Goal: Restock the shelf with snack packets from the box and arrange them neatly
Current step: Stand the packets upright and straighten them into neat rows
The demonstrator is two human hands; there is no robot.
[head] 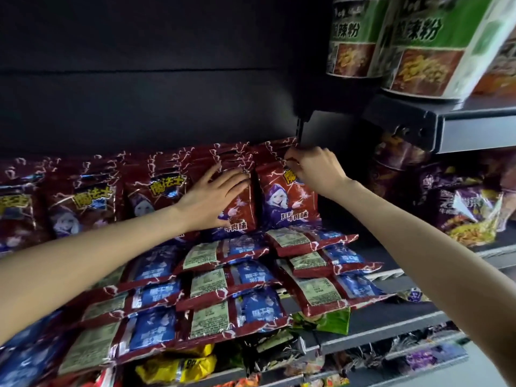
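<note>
Five upright red snack packets [289, 196] in shelf [418, 319] row, approx 9 flat in front. Left hand [215, 196] flat on 2nd-from-right pkt, grip relaxed; right hand [315, 169] pinches rightmost pkt's top.

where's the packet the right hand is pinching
In the head view it is the upright red snack packet right of centre, last on the right in the standing row; the right hand pinches its top edge, and the left hand presses the neighbouring packet.
</note>
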